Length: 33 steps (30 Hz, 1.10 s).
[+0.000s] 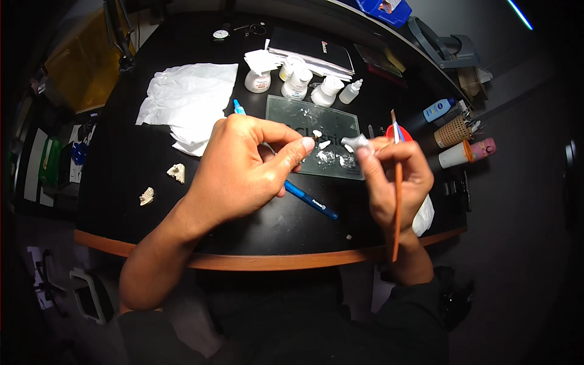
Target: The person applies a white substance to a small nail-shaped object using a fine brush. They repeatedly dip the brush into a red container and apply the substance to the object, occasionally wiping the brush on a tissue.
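My left hand [243, 161] is held over the desk with thumb and forefinger pinched together; what lies between them, if anything, is too small to make out. Close to its fingertips is a small whitish piece [317, 133]. In my right hand [398, 173] are a thin paintbrush [397, 210] with an orange-brown handle and, at thumb and forefinger, a crumpled white tissue [354, 142]. Behind both hands lies a glass slab [281, 108] with white lumps and smears on it. A blue pen-shaped tool [311, 200] rests on the desk, partly behind my left hand.
Several white bottles [296, 85] stand beyond the slab, before a black notebook [313, 52]. White paper sheets [188, 91] lie at left, above two cream-coloured textured pieces [176, 173]. A red cup [407, 135] is behind my right hand. Containers [455, 156] line the right edge.
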Motion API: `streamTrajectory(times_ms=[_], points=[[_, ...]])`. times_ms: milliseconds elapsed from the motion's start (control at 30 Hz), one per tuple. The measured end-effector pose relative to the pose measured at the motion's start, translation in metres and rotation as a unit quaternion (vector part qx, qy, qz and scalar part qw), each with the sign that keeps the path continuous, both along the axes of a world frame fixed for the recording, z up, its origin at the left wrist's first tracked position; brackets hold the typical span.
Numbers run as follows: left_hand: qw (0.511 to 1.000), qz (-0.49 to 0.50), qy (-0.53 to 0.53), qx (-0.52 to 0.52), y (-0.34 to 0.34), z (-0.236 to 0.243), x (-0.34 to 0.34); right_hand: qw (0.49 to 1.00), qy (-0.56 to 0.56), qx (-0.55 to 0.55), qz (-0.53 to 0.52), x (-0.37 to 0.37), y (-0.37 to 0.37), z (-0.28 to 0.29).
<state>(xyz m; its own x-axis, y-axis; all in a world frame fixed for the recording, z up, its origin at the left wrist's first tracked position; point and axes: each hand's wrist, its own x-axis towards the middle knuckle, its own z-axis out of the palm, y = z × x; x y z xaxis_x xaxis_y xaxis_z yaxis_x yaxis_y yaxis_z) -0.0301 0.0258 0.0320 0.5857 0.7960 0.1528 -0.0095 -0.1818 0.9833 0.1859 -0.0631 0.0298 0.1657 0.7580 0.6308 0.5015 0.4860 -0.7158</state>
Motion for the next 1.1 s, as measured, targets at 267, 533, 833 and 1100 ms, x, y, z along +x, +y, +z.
streamTrajectory(times_ms=[267, 533, 833, 1100], points=[[0.993, -0.042, 0.051, -0.094, -0.008, 0.005, 0.004, 0.989, 0.029, 0.113, 0.088, 0.002, 0.024, -0.012], [0.993, -0.039, 0.054, -0.097, -0.007, 0.004, 0.005, 0.981, -0.081, 0.112, 0.136, 0.008, 0.025, -0.010], [0.994, -0.046, 0.050, -0.091, -0.006, 0.003, 0.004, 0.983, -0.082, 0.080, 0.141, 0.006, 0.022, -0.009], [0.995, -0.052, 0.049, -0.074, -0.006, 0.003, 0.003, 0.982, -0.089, 0.088, 0.140, 0.006, 0.022, -0.008]])
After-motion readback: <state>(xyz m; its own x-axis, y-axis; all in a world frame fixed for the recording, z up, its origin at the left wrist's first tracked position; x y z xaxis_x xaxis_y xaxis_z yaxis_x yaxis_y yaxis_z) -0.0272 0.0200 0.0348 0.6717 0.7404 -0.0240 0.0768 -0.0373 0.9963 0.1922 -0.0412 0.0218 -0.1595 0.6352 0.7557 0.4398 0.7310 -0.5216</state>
